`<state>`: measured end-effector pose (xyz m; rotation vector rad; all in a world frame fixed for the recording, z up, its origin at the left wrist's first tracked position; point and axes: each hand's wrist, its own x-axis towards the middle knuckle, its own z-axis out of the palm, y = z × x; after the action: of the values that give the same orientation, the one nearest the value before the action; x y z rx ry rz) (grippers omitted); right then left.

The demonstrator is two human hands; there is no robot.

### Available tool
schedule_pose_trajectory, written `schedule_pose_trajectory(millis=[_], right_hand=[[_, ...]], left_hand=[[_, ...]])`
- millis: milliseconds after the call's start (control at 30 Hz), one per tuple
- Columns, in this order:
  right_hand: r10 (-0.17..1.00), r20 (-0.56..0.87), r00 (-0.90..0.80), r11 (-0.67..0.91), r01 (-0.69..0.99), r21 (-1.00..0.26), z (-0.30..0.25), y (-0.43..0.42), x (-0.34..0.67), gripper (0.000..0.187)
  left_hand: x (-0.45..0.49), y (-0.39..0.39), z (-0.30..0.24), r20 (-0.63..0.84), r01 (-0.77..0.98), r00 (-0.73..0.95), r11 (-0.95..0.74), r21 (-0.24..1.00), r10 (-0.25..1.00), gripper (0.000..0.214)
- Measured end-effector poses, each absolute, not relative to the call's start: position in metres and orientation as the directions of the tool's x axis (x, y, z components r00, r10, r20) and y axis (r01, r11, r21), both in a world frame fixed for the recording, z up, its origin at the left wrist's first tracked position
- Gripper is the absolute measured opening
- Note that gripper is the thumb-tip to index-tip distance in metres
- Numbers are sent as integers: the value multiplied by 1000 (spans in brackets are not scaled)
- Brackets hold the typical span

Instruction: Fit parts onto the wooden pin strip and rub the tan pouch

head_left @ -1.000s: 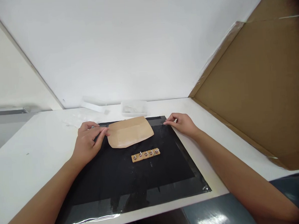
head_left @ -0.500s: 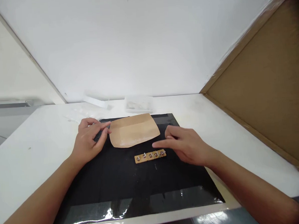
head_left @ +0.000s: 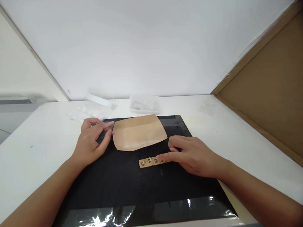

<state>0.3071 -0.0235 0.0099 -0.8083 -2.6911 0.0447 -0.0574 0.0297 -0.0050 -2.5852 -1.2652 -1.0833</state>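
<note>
My left hand (head_left: 93, 140) rests at the left edge of a tan paper sheet (head_left: 139, 132). Its index finger and thumb touch that edge with their tips a little apart, and the other fingers are curled. Just below the sheet lies a narrow tan strip (head_left: 146, 163) bearing a row of small, shiny round metal pieces, some with pale upright tips. My right hand (head_left: 191, 155) is over the strip's right end, hiding part of it. Its index finger is stretched out with the tip at one of the metal pieces, while the remaining fingers bend inward.
A black mat (head_left: 114, 186) covers the front of the white table (head_left: 210, 124). Behind it stand a clear plastic box (head_left: 144, 105) and some clear plastic wrapping (head_left: 90, 110). A brown cardboard panel (head_left: 274, 86) rises on the right, before a white wall (head_left: 137, 43).
My right index finger has come down from above the strip onto its metal pieces, covering the right end. My left hand stays at the paper. The view has shifted slightly.
</note>
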Motion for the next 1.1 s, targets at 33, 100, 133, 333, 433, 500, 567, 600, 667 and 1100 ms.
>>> schedule_pose_trajectory(millis=[33,100,133,333,433,500,567,600,667,1100], right_hand=[[543,294,-786,838,529,-132,9,-23,307,51],[545,275,-792,838,526,-145,8,-22,307,48],[546,264,-795,838,525,-150,7,-21,307,47],[545,268,-795,839,513,-183,3,-19,309,44],[537,281,-795,843,496,-208,1,-17,309,44],[538,291,-792,842,484,-238,-1,-17,310,43],[542,299,-786,838,475,-269,-2,-17,310,43],[545,300,-783,835,474,-280,-2,-17,311,44],[550,302,-779,831,474,-293,-3,-17,312,44],[552,240,-799,826,483,-291,5,-21,308,50]], left_hand=[[-58,30,-5,619,714,414,-660,234,667,33],[-58,30,-5,617,710,420,-665,233,665,32],[-58,30,-5,615,708,424,-666,233,665,32],[-59,30,-6,608,700,429,-672,243,668,32],[-59,30,-6,612,693,432,-678,244,662,34],[-59,30,-6,614,691,433,-680,244,660,34],[-59,30,-6,611,691,434,-680,246,662,35],[-59,30,-6,608,691,435,-679,247,664,35],[-59,30,-7,604,692,436,-678,249,667,34],[-62,31,-9,575,706,442,-662,251,689,31]])
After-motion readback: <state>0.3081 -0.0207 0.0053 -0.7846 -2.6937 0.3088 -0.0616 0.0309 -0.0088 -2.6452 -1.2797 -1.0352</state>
